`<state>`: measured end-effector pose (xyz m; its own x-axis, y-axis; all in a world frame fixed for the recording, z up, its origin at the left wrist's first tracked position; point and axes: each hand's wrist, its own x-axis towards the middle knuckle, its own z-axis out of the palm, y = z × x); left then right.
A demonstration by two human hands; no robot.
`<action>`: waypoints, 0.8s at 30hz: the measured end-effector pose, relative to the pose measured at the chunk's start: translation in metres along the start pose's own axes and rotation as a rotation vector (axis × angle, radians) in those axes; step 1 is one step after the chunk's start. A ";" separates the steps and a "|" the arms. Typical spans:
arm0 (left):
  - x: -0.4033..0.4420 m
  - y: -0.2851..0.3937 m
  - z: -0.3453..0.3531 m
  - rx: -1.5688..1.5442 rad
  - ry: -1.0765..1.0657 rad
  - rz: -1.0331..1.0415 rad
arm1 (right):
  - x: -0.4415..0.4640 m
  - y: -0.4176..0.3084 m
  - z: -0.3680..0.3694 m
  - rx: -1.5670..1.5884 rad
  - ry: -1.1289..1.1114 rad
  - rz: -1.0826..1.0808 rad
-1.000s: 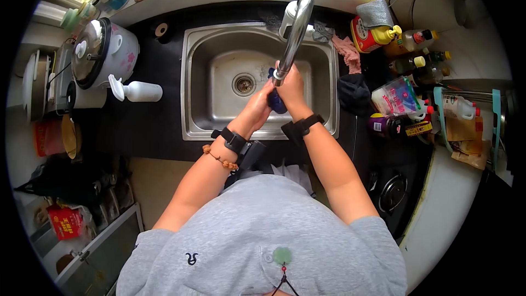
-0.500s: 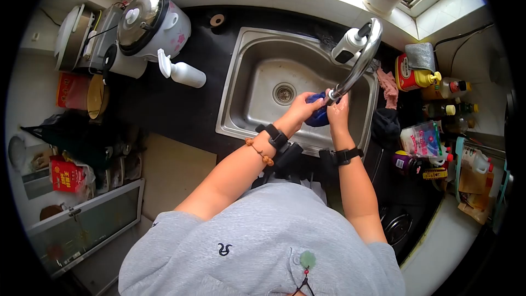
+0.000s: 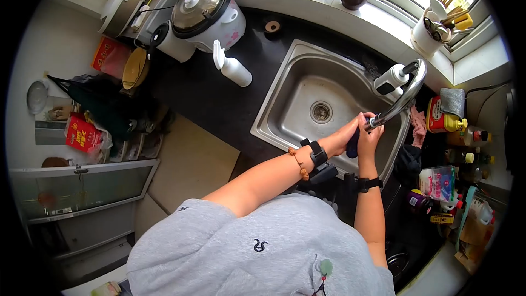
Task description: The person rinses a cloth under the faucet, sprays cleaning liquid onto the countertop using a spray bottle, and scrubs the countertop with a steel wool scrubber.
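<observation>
- I think the dark blue cloth (image 3: 352, 147) could slip down into the sink (image 3: 296, 104), if my two hands press unevenly.
- The tap (image 3: 402, 104) is very near, so a careless turn could knock my right hand (image 3: 369, 141).
- My left hand (image 3: 337, 142) and right hand grasp the cloth between them, fingers nearly closed; how strongly, I cannot tell.
- The cloth is right of the frame's centre.

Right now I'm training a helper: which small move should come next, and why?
Probably squeeze the dark blue, clothlike bundle: the bare left hand and bare right hand hold it between them, near the tip of the curved chrome faucet, over the rectangular steel sink.
</observation>
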<state>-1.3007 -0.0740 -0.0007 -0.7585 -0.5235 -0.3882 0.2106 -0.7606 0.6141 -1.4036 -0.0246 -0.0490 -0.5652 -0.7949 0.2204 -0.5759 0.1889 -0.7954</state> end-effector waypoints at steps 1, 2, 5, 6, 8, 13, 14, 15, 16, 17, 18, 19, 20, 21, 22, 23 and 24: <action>0.001 0.000 0.001 0.122 0.093 -0.083 | 0.004 0.013 0.004 0.229 0.044 0.082; 0.007 -0.004 0.000 0.167 0.103 -0.053 | 0.006 0.014 0.006 0.455 0.091 0.168; 0.022 -0.015 -0.010 0.322 0.178 0.015 | 0.004 0.011 0.003 0.856 0.029 0.444; 0.029 -0.023 -0.013 0.318 0.207 0.043 | 0.004 0.006 0.001 0.876 -0.006 0.494; 0.027 -0.019 -0.006 0.354 0.289 0.077 | 0.008 -0.003 0.001 0.911 -0.070 0.592; 0.047 -0.035 -0.032 0.692 0.470 0.189 | 0.013 -0.004 0.019 0.769 0.045 0.492; 0.049 -0.034 -0.034 0.787 0.504 0.195 | 0.013 -0.001 0.021 0.706 0.048 0.454; 0.050 -0.033 -0.035 0.783 0.503 0.203 | 0.011 0.001 0.025 0.641 0.051 0.416; 0.051 -0.034 -0.037 0.783 0.482 0.195 | 0.009 0.004 0.026 0.573 0.053 0.379; 0.049 -0.033 -0.038 0.782 0.458 0.188 | 0.009 0.000 0.024 0.587 0.043 0.353; 0.047 -0.032 -0.039 0.781 0.433 0.182 | 0.010 0.005 0.028 0.609 0.075 0.366; 0.047 -0.031 -0.038 0.784 0.454 0.162 | 0.011 0.006 0.027 0.596 0.098 0.358; 0.045 -0.030 -0.034 0.757 0.479 0.259 | 0.012 0.006 0.026 0.582 0.122 0.349; 0.042 -0.029 -0.028 0.726 0.497 0.350 | 0.013 0.001 0.020 0.588 0.110 0.345; 0.037 -0.032 -0.023 0.690 0.505 0.433 | 0.011 0.000 0.021 0.794 0.145 0.414; 0.038 -0.028 -0.034 0.744 0.502 0.318 | 0.009 0.000 0.020 0.793 0.151 0.422; 0.032 -0.023 -0.033 0.671 0.489 0.186 | 0.006 0.001 0.016 0.782 0.168 0.431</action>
<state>-1.3091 -0.0862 -0.0497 -0.3634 -0.8420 -0.3987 -0.2214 -0.3376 0.9149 -1.3982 -0.0385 -0.0568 -0.7529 -0.6398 -0.1543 0.2357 -0.0433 -0.9709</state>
